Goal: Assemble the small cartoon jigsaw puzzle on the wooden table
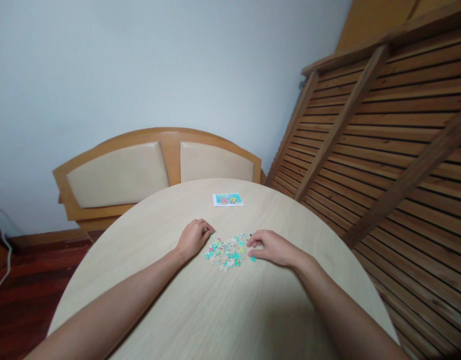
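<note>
Loose jigsaw puzzle pieces point(224, 254), turquoise, pale, yellow and pink, lie in a flat heap on the round table point(200, 305). At the heap's upper left, my left hand point(194, 239) is closed, with thumb and forefinger pinched on a small puzzle piece point(214, 231) that barely shows. On the heap's right side rests my right hand point(272, 247), its thumb and curled fingers apart. A turquoise piece point(253, 259) lies just below that thumb. Behind the heap is a small picture card point(229, 200) with pink and yellow cartoon figures on turquoise.
Beyond the table's far edge stands a wooden headboard point(170, 157) with cream padded panels, against a pale wall point(158, 65). A large slatted wooden frame point(365, 150) leans along the right side. A white cable point(8, 257) hangs at the far left above the dark red floor point(31, 305).
</note>
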The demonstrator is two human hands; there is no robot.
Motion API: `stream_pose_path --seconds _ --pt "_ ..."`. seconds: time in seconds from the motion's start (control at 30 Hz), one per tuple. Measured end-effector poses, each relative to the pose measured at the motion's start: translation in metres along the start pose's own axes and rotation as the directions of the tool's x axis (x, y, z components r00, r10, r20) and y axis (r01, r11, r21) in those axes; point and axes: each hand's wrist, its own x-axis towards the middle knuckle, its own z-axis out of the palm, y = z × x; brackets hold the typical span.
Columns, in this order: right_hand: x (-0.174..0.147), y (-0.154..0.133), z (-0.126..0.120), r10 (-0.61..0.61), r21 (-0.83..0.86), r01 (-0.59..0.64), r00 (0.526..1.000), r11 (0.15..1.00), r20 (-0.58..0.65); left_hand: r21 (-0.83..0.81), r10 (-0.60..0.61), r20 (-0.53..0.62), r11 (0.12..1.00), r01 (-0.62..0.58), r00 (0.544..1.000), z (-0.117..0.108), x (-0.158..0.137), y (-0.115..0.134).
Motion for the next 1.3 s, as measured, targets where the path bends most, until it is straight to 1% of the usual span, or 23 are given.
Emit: stream_pose_path --seconds 0.17,0.3,0.37,0.47,0.57,0.8,0.97,1.07,1.2,1.3 --pt "-0.001 0.002 -0.001 0.008 0.031 -0.008 1.000 0.999 0.017 -0.028 0.012 0.004 1.000 -0.011 1.000 -0.006 -0.003 0.013" --pt "-0.001 0.002 0.000 0.012 0.049 -0.013 1.000 0.999 0.014 -0.098 0.127 0.058 0.988 -0.121 0.990 -0.012 -0.011 0.030" --pt "-0.001 0.003 0.001 0.015 0.056 -0.015 1.000 0.998 0.013 -0.097 0.151 0.086 0.985 -0.143 0.985 -0.012 -0.015 0.035" --pt "0.000 0.003 0.003 0.023 0.086 -0.025 0.999 0.996 0.031 -0.095 0.148 0.116 0.986 -0.137 0.982 -0.011 -0.017 0.037" --pt "0.001 0.004 0.004 0.037 0.103 -0.039 0.999 0.994 0.025 -0.107 0.139 0.120 0.986 -0.126 0.983 -0.010 -0.016 0.036" --pt "-0.001 0.004 0.001 0.039 0.024 -0.039 0.999 0.999 0.010 -0.156 0.124 0.137 0.982 -0.103 0.983 -0.014 -0.015 0.036" --pt "-0.002 0.000 0.001 0.039 0.026 -0.040 0.999 0.999 0.007 -0.206 0.119 0.146 0.975 -0.088 0.982 -0.015 -0.014 0.038" --pt "-0.001 -0.001 0.003 0.053 0.099 -0.056 0.998 0.994 0.040 -0.317 0.097 0.182 0.948 -0.035 0.978 -0.014 -0.014 0.035" --pt "0.000 -0.001 0.004 0.052 0.191 -0.064 0.996 0.979 0.066 -0.498 -0.012 0.261 0.855 0.146 0.965 -0.012 -0.012 0.030" --pt "0.001 -0.002 0.004 0.049 0.220 -0.061 0.997 0.973 0.059 -0.551 -0.074 0.286 0.803 0.228 0.955 -0.011 -0.011 0.025"
